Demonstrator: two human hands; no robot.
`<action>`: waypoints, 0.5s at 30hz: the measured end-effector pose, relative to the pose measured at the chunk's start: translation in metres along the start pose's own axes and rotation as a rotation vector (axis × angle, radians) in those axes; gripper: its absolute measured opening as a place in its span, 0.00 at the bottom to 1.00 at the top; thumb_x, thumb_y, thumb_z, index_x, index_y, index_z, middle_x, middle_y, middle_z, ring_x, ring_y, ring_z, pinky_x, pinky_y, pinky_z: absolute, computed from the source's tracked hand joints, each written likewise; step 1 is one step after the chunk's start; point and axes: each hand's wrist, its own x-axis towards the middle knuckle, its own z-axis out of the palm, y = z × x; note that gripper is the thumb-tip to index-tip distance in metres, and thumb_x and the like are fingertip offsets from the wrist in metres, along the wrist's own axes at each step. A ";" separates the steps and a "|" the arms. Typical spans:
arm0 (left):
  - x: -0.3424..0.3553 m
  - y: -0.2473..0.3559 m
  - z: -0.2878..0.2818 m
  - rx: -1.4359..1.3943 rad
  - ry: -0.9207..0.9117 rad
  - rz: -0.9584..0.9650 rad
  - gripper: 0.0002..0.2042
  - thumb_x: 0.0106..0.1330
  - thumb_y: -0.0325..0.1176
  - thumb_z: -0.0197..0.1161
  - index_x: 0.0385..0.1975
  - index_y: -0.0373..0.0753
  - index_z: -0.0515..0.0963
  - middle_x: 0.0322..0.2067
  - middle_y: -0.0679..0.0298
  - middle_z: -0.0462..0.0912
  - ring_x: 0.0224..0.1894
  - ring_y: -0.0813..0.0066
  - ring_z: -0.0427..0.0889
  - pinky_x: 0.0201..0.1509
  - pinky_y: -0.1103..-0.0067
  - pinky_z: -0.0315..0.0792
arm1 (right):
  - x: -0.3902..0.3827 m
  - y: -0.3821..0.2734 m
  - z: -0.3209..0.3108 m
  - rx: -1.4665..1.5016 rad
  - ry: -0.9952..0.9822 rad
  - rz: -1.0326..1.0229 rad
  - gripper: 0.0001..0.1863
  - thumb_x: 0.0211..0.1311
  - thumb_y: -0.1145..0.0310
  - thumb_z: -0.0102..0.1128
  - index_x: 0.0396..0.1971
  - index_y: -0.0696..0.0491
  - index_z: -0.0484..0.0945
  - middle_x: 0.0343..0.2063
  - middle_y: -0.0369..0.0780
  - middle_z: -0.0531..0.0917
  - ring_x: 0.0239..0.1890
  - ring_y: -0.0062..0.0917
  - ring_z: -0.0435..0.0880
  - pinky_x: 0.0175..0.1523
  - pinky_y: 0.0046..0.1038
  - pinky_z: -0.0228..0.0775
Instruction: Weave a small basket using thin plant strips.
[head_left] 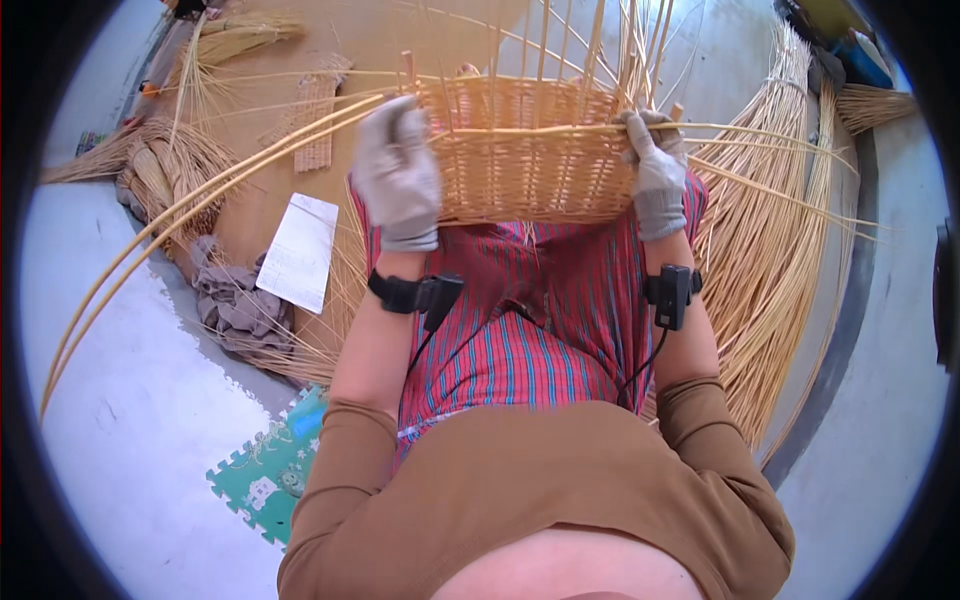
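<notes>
I hold a partly woven wicker basket [530, 175] over my lap, with upright stakes rising from its top. My left hand [398, 175], in a pale glove and slightly blurred, is at the basket's left end, fingers curled round long canes [210, 185] that arc down to the left. My right hand [655, 165], also gloved, grips the right end, thumb and fingers closed on the horizontal cane [590, 128] lying across the weave. Loose cane ends stick out past it to the right. Black devices are strapped to both wrists.
Long bundles of cane [760, 270] lie at my right, more bundles [170, 165] at the left. A white sheet [297, 250], a grey cloth heap [235, 305], a small woven strip [312, 130] and a green foam mat [260, 480] lie on the floor to the left.
</notes>
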 end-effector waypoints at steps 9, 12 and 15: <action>0.006 -0.032 0.040 0.122 -0.696 -0.727 0.16 0.79 0.46 0.60 0.45 0.38 0.82 0.27 0.58 0.88 0.22 0.72 0.87 0.24 0.74 0.77 | -0.005 -0.013 0.007 -0.030 -0.120 -0.115 0.08 0.68 0.76 0.70 0.43 0.52 0.79 0.35 0.36 0.88 0.36 0.18 0.88 0.33 0.19 0.77; -0.007 -0.036 0.040 0.081 -0.720 -0.546 0.15 0.78 0.44 0.62 0.43 0.36 0.81 0.22 0.61 0.85 0.19 0.71 0.86 0.23 0.74 0.76 | 0.000 -0.022 0.029 -0.074 -0.057 -0.139 0.09 0.68 0.78 0.69 0.43 0.52 0.79 0.35 0.36 0.88 0.38 0.21 0.89 0.39 0.22 0.81; -0.021 -0.026 0.047 0.275 -0.599 -0.512 0.18 0.78 0.47 0.61 0.34 0.38 0.79 0.17 0.62 0.81 0.16 0.71 0.84 0.23 0.74 0.75 | 0.025 -0.045 0.092 -0.191 -0.292 -0.479 0.10 0.74 0.74 0.61 0.52 0.55 0.77 0.32 0.39 0.88 0.41 0.29 0.91 0.48 0.29 0.83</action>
